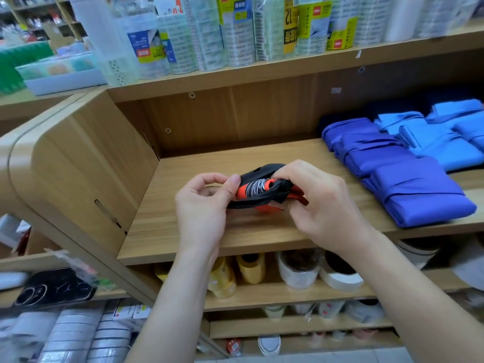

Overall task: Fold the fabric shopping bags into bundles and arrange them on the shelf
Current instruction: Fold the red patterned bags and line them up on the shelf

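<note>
The left hand [203,205] pinched the near left end of a small, rolled black-and-orange fabric shopping bag [262,191] between thumb and forefinger, its other fingers curled loosely behind. The right hand [322,205] closed over the bundle's right end, fingers bent down across the top and thumb tucked underneath, so both hands held the same bundle. A black strap wound around the roll, and a patch of orange cloth with white lines showed between the hands. The bundle sat low over the light wooden shelf board [209,231], towards its front and left of centre; whether it touched the wood could not be told. To the right on the same board lay a row of folded royal-blue fabric bundles [408,189], each tied round with its own strap, and behind them, further right, a group of lighter sky-blue fabric bundles [445,142]. On the shelf above stood clear-wrapped packs of tape rolls [235,35] with yellow and blue labels. The shelf below held yellow tape rolls [251,268] and wide white tape rolls [340,276].
</note>
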